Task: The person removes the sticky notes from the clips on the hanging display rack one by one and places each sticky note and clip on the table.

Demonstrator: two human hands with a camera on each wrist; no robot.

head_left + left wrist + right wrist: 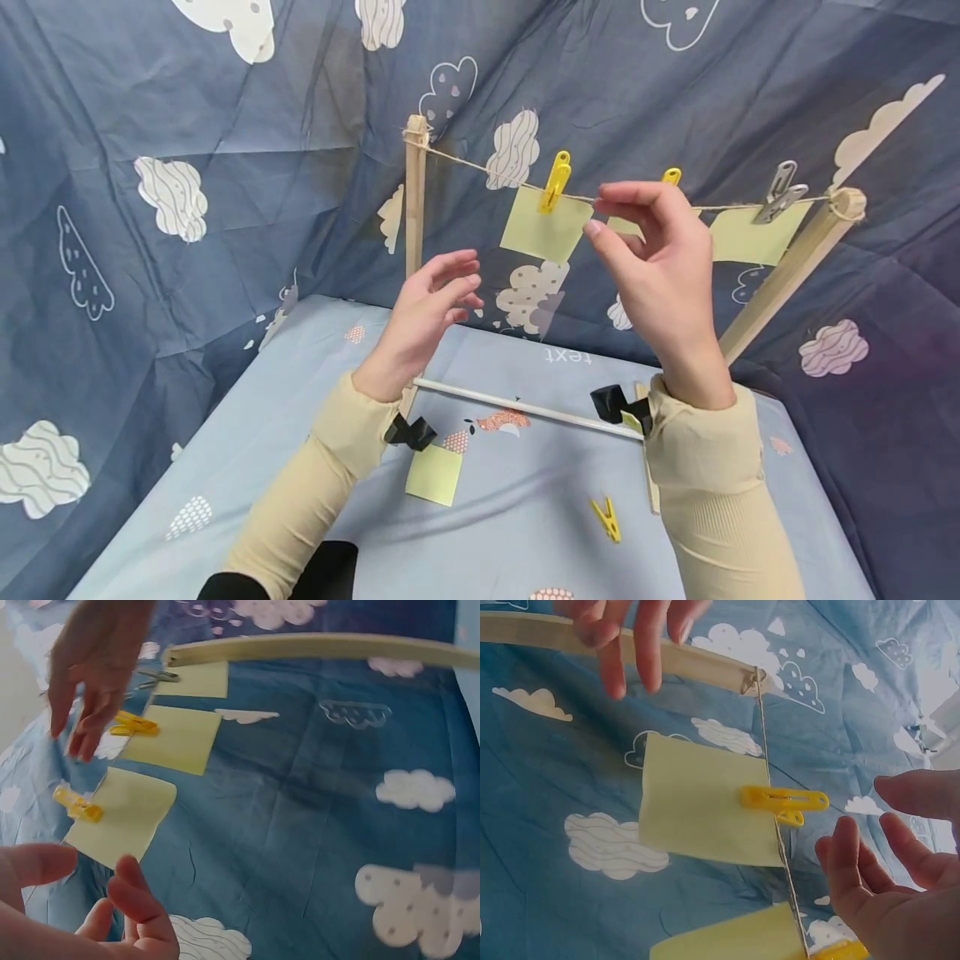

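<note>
A string [468, 162] runs between two wooden posts, with three yellow paper notes hanging from it. A yellow clothespin [556, 183] clips the leftmost note [536, 231] to the string. The middle note [180, 739] has another yellow clothespin [136, 724], partly hidden by my right hand in the head view. A grey metal clip [778, 196] holds the rightmost note [753, 236]. My right hand [663, 267] is raised beside the leftmost note, thumb and fingers apart, holding nothing. Lower and further left, my left hand [431, 312] hovers with loosely bent fingers, also holding nothing.
A loose yellow note [435, 477] and a loose yellow clothespin [607, 521] lie on the pale blue cloth [517, 508]. A white rod [525, 407] spans the frame's base between the left post [415, 208] and right post [795, 267]. Dark cloud-patterned fabric [300, 208] hangs behind.
</note>
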